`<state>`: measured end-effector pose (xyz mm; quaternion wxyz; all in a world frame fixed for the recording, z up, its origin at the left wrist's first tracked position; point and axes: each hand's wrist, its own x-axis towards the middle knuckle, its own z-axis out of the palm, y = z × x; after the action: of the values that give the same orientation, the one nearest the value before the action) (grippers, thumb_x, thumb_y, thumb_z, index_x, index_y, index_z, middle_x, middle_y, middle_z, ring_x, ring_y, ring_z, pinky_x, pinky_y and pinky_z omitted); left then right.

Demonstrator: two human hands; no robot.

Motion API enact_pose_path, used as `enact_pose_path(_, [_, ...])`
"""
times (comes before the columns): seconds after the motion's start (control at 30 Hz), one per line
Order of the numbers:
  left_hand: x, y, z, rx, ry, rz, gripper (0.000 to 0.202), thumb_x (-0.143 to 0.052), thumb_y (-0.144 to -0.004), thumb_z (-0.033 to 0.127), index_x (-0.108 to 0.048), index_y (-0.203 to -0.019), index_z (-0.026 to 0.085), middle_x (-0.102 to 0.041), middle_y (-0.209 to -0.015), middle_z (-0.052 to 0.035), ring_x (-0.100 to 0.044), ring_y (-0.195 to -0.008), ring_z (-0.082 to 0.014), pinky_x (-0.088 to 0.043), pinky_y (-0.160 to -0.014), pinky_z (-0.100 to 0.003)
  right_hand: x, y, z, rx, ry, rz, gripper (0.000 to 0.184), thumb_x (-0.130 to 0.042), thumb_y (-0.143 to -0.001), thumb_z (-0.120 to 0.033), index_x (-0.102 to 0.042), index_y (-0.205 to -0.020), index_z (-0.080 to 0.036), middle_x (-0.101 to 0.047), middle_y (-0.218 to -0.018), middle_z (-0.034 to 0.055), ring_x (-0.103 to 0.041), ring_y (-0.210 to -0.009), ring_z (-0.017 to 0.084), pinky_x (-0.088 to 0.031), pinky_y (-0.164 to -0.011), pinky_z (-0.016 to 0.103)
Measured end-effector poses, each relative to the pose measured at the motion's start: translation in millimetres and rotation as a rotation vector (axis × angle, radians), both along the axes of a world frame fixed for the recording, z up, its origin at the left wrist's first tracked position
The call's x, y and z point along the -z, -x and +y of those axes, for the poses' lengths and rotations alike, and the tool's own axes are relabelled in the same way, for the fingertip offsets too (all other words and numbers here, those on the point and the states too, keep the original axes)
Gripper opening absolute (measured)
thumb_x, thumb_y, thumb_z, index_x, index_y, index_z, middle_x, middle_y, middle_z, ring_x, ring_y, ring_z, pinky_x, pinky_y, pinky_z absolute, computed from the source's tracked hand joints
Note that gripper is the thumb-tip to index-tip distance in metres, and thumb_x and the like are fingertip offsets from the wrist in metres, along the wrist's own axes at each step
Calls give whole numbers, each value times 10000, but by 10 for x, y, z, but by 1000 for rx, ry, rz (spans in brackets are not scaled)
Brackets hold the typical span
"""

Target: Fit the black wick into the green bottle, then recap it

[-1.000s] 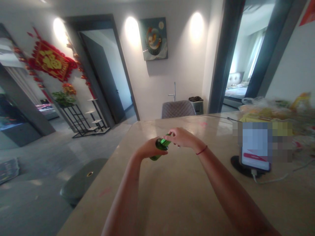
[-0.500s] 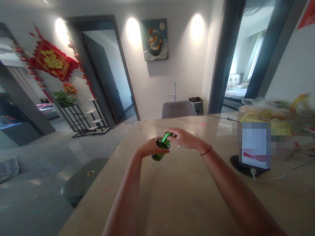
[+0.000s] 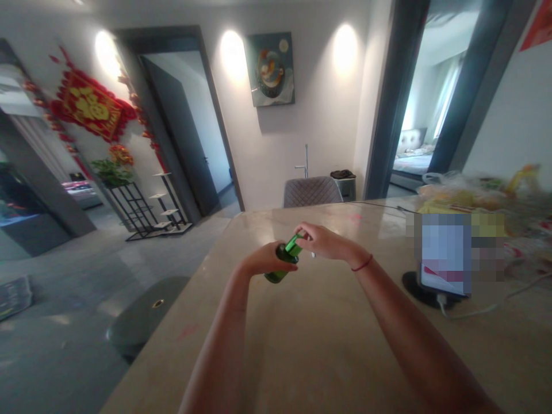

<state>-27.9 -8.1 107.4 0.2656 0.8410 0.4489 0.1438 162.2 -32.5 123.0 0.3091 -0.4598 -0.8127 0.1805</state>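
Note:
A green glass bottle (image 3: 278, 272) lies tilted over the table, its neck pointing up and to the right. My left hand (image 3: 263, 259) wraps around its body and hides most of it. My right hand (image 3: 321, 241) is above the neck, with its fingertips pinching the top end of the bottle. The fingers hide the bottle's mouth, so I cannot tell whether a cap is on it. A small pale bit shows below my right hand. A red cord circles my right wrist.
Both forearms rest over a beige stone table (image 3: 310, 351). To the right stand a phone on a round black stand (image 3: 440, 276) with a white cable, and blurred plastic bags (image 3: 461, 198). A grey chair (image 3: 313, 191) stands beyond the far edge, and a round dark stool (image 3: 142, 313) stands to the left.
The bottle's neck swung more upright, then tipped slightly back to the right. My right fingers stayed on it, and my left hand kept its hold.

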Motion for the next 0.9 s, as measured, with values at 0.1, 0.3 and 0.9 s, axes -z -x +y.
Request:
enact_pose_path(0.1, [7,-11,6,7,9,-4,547,-692,-546,456,-587,-996,164,-660,-903,-42,-585,-807,-194,-436,-731,-291,-10,-22,-37,3,24,7,398,-523,-797,-295,-471,-1152,-123,-606,-912,87,-537,-692,125,-392,-648,237])
enact_pose_path(0.3, [9,-36,4,57,39,-42,548,-689,-559,451,-585,-1014,162,-658,-922,-44,-588,-826,-197,-443,-741,-296,7,-17,3,35,18,-4,292,-491,-814,-389,-551,-945,-135,-594,-774,48,-524,-663,130,-387,-611,240])
enact_pose_path(0.9, [-102,43,-39,11,12,-25,591,-673,-566,508,-558,-1035,167,-644,-928,-43,-577,-841,-206,-431,-733,-302,-99,-58,-60,15,-35,114,248,-452,-829,-326,-595,-913,-142,-601,-733,20,-516,-605,92,-355,-547,195])
